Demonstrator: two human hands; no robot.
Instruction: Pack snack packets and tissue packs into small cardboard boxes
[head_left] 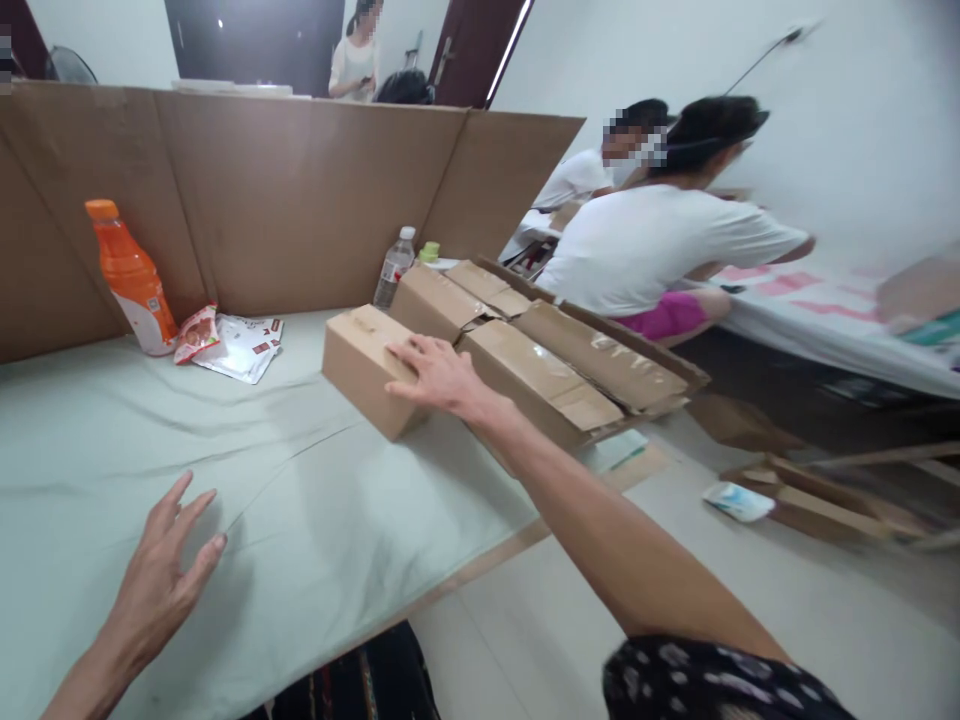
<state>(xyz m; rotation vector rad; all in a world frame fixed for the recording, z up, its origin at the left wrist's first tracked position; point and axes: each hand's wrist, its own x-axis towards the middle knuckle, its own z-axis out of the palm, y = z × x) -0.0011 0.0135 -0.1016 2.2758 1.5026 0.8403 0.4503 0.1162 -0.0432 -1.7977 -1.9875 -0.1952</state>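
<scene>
My right hand (pixel 435 372) reaches across the table and grips a small closed cardboard box (pixel 364 365) at its right end. Its fingers lie over the top, and the thumb sits lower, toward the near side. Beside this box, a group of longer taped cardboard boxes (pixel 544 365) rests side by side in a shallow cardboard tray (pixel 686 385). My left hand (pixel 169 565) hovers low over the left part of the table with its fingers apart, holding nothing.
On the pale green cloth (pixel 315 520) stand an orange bottle (pixel 139 280), snack packets (pixel 240 345) and a clear water bottle (pixel 394 268). A tall cardboard screen (pixel 315 200) lines the back. People (pixel 645 240) sit at another table on the right; an open carton (pixel 817 505) lies below.
</scene>
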